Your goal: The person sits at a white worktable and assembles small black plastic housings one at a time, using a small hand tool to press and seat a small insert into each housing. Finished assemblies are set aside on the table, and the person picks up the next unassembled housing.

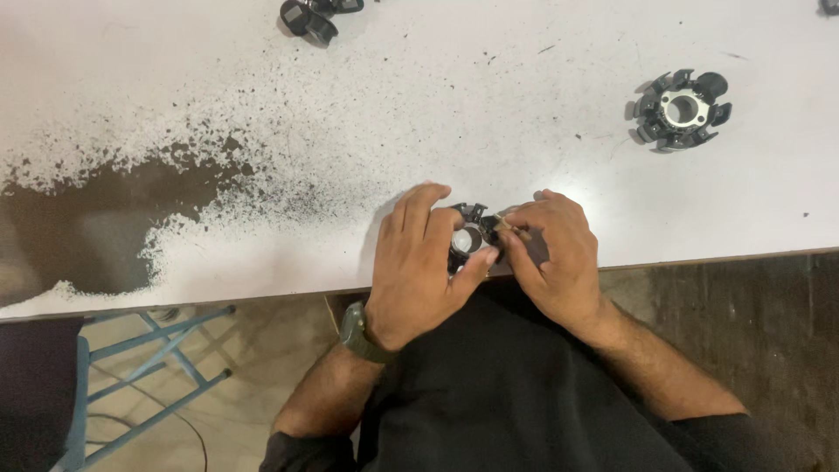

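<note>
Black ring-shaped part (470, 238) with a pale centre sits at the near edge of the white table (524, 79), held between both hands. Left hand (422, 267) curls over its left side, fingers closed around it, thumb against the rim. Right hand (552, 258) pinches its right edge with closed fingertips. A similar black ring with lobes (682, 110) lies well apart to the right; another dark piece (310, 17) rests at the far edge. Worn paint patch (96, 227) darkens the table's left.
</note>
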Tool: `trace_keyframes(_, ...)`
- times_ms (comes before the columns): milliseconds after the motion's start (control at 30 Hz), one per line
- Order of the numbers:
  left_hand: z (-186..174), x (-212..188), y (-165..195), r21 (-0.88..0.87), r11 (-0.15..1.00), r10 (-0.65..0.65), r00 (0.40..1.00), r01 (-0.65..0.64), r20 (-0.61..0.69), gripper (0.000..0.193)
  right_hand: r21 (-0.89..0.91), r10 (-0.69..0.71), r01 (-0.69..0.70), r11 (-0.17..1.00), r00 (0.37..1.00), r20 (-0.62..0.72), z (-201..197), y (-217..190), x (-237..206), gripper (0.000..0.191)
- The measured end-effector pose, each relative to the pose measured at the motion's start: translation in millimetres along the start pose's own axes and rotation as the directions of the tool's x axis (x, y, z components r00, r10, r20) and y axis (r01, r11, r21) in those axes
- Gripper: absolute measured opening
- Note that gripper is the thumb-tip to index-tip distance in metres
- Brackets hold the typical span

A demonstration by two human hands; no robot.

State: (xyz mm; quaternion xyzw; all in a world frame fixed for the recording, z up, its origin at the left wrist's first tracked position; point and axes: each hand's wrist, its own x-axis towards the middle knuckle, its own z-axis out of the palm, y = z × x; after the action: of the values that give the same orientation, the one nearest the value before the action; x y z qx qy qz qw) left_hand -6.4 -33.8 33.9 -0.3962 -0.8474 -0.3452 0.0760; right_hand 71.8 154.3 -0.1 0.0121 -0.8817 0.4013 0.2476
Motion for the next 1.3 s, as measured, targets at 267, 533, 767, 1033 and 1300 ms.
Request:
trace_keyframes(267,1.3,0.1,-13.3,0.05,0.994,-0.102,0.994,0.101,0.025,0.015,-0.104,-0.04,0.046,0.993,0.997,0.06,-3.0,-5.3,8.9,0.024)
trace_keyframes(533,-18.5,4.7,2.5,0.027,0.994,0.101,0.994,-0.102,0.037,0.017,0.014,-0.038,0.037,0.999,0.999,0.037,-2.3,-3.4,4.9,0.025)
trace_keyframes(767,6.4,7.5,-2.8,-0.054,0.995,-0.073,0.987,0.081,0.143,0.021,-0.004,-0.127,0.127,0.992,0.991,0.052,1.0,-5.6,-5.5,0.033)
trace_keyframes(1033,15.8,-7.4,-3.0,-0.176,0.979,-0.107,0.994,0.102,-0.016,0.02,-0.06,-0.171,0.173,0.983,0.985,0.04,2.5,-2.0,-9.8,0.038)
trace_keyframes(1300,17.3,-4.0,-2.9,-0.134,0.99,-0.055,0.997,0.047,-0.058,0.017,-0.084,-0.165,0.168,0.982,0.986,0.038,-2.0,-8.0,-5.7,0.032)
